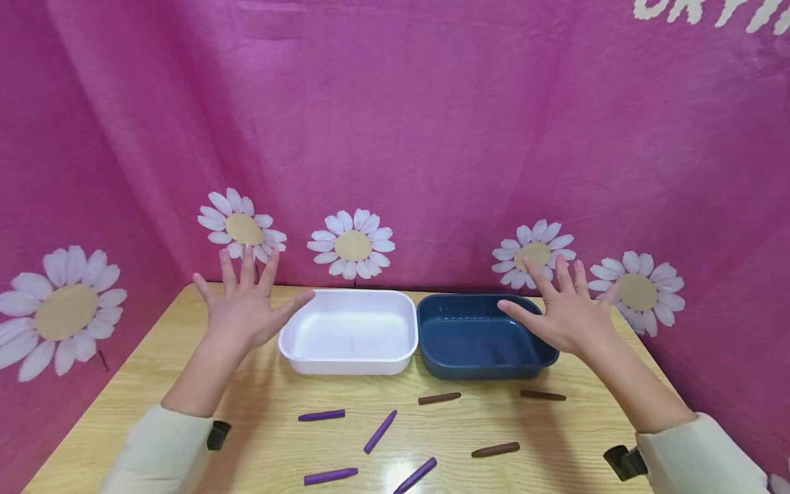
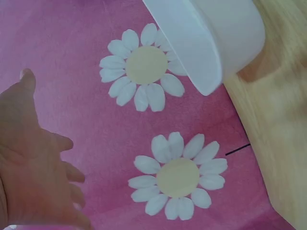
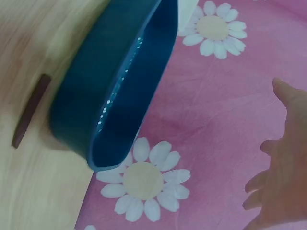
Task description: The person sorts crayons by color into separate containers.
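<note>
My left hand (image 1: 243,309) is raised with fingers spread, holding nothing, near the left end of a white tub (image 1: 352,367). Spread the same way, my right hand (image 1: 570,315) hovers over the right side of a dark blue tub (image 1: 487,372) and holds nothing. The tubs stand side by side. In front of them lie several purple crayons, one of them (image 1: 321,415) nearest the white tub. Brown crayons lie to the right: one (image 1: 439,398) between the tubs' fronts, one (image 1: 543,395) below the blue tub, one (image 1: 496,449) closer to me.
A light wooden table (image 1: 370,391) carries everything. Behind it and along both sides hangs a magenta cloth (image 1: 395,137) with printed white daisies. The cloth meets the table just behind the tubs.
</note>
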Demonstrator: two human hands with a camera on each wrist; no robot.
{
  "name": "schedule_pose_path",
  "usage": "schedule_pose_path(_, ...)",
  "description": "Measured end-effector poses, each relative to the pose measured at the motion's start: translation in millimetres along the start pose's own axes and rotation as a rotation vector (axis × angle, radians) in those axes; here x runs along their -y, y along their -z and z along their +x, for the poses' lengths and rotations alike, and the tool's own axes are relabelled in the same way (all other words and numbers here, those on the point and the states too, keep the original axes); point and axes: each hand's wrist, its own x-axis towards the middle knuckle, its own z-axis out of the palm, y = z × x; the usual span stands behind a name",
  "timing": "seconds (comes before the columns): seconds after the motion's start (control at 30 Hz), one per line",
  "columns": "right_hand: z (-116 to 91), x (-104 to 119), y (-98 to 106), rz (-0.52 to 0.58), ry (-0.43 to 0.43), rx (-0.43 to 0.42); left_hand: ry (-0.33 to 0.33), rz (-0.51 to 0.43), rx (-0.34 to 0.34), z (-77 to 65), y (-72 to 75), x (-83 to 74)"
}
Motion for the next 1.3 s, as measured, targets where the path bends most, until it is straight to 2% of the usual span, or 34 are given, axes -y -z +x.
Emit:
schedule_pose_path(0.17, -6, -10, -1, 0.009, 0.017, 0.018, -0.003, -0.041, 0.011, 0.2, 2.7, 5.2)
schedule_pose_path(0.37, -13, -23, -10, 0.023, 0.044, 0.008, -0.026, -0.092, -0.037, -2.0, 0.6, 17.1)
schedule_pose_path(0.5, -17, -35, -17, 0.041, 0.124, -0.074, -0.025, -0.159, -0.049, -2.3, -3.1, 25.0)
schedule_pose_path(0.63, -20, -48, -27, 0.099, 0.209, -0.107, -0.033, -0.250, -0.051, -2.6, -10.3, 34.1)
schedule_pose_path(0.77, -25, -62, -41, 0.143, 0.276, -0.096, -0.045, -0.354, -0.046, -2.4, -20.1, 43.5)
schedule_pose_path(0.93, -30, -77, -62, 0.203, 0.330, -0.061, -0.023, -0.436, -0.028, -3.7, -35.4, 53.8)
schedule_pose_path(1.17, -37, -90, -89, 0.273, 0.315, 0.042, 0.025, -0.525, -0.010, -5.7, -58.1, 63.8)
schedule_pose_path(1.3, -39, -94, -104, 0.285, 0.297, 0.066, 0.067, -0.594, 0.019, -4.4, -69.6, 67.0)
